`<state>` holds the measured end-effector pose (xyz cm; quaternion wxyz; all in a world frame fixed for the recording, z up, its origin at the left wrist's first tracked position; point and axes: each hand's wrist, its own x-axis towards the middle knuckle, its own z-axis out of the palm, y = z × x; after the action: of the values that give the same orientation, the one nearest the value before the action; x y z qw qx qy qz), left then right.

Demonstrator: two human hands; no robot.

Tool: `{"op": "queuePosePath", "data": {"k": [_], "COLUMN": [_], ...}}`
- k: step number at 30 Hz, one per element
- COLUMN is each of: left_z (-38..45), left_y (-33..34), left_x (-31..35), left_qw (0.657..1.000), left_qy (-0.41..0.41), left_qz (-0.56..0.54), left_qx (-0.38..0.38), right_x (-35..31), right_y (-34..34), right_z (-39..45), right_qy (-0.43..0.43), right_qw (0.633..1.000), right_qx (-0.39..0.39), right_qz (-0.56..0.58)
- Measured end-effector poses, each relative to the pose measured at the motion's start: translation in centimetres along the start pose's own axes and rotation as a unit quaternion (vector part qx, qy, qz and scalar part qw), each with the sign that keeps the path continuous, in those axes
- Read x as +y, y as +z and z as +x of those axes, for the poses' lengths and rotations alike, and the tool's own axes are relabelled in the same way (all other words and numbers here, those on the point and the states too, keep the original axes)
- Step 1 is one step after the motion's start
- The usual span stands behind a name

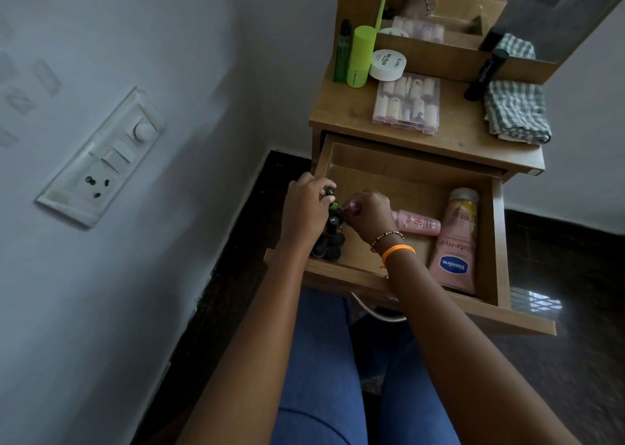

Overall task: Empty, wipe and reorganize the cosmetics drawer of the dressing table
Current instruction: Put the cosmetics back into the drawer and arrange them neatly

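The wooden drawer (494, 241) of the dressing table (341, 113) is pulled fully out. A cluster of small black-capped bottles (333, 241) is stood in its near left corner. The left hand (306, 204) is curled around one black-capped bottle (330, 192) at the top of the cluster, the bottle being held between thumb and fingers. The right hand (367, 214) is closed in a pinch on a small dark reddish bottle (353, 207) just beside the cluster; an orange band (397, 251) and a beaded bracelet (385, 238) are worn on that wrist.

A pink spray bottle (419, 223) is laid flat on the drawer floor, partly hidden by the right hand. A pink Vaseline tube (455, 245) is laid along the right wall, cap away from the person.

On the tabletop are placed a dark green bottle (342, 55), a lime-green container (361, 57), a white round jar (388, 64), a clear case of press-on nails (407, 104), a black tube (485, 74) and a folded checked cloth (517, 111).
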<state>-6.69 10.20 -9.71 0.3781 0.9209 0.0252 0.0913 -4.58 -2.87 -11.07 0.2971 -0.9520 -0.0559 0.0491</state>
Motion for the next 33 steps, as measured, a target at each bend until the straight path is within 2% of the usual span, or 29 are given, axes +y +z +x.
{"op": "queuePosePath", "data": {"k": [14, 24, 28, 33], "left_z": [0.1, 0.2, 0.1, 0.8], "left_y": [0.2, 0.1, 0.0, -0.6], "left_x": [-0.2, -0.2, 0.0, 1.4], "left_qw": [0.999, 0.999, 0.998, 0.995], "left_qy": [-0.005, -0.015, -0.015, -0.010], "left_qz": [-0.033, -0.039, -0.057, -0.093], "left_qx": [-0.008, -0.018, -0.013, 0.024], "right_x": [-0.2, -0.2, 0.1, -0.3], "right_y": [-0.2, -0.4, -0.7, -2.1], "right_z": [-0.1, -0.2, -0.2, 0.0], "right_qy": [0.024, 0.023, 0.040, 0.010], "right_qw": [0.998, 0.998, 0.999, 0.991], "right_qx": [-0.060, -0.060, -0.023, 0.107], "right_qz": [-0.020, -0.013, 0.010, 0.084]}}
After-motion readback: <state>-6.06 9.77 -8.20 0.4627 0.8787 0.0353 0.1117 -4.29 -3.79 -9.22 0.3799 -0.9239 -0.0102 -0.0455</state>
